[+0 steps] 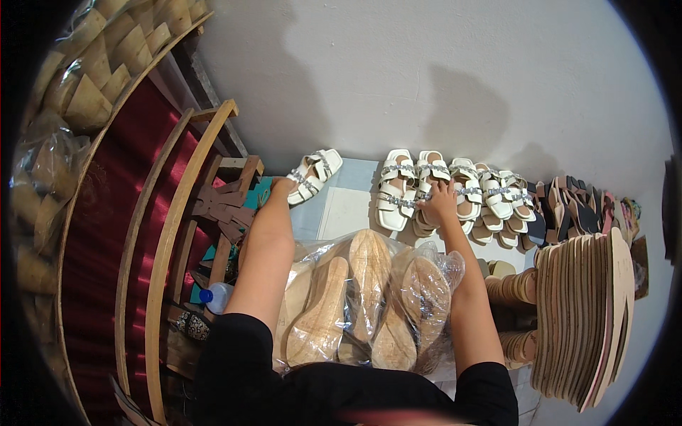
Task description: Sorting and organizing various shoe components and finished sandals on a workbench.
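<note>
My left hand (283,186) grips a white sandal (325,165) with decorated straps by its edge, at the left end of a pale surface along the wall. Part of the fingers is hidden by the shoe. Further right, several matching white sandals stand in a row, some stacked. My right hand (442,204) is closed about a white sandal (432,165) in that row, its fingers over the strap area. To its left stands another white sandal (396,190). Between my forearms lies a clear plastic bag (447,266) holding several wooden-looking shoe soles (320,312).
At the right rises a tall stack of tan sole pieces (579,312). Dark sandals (561,213) continue along the wall behind it. On the left stand a wooden rack (170,241), a blue-capped bottle (217,296) and a shelf edge (106,135) with bagged wooden pieces above a red cloth.
</note>
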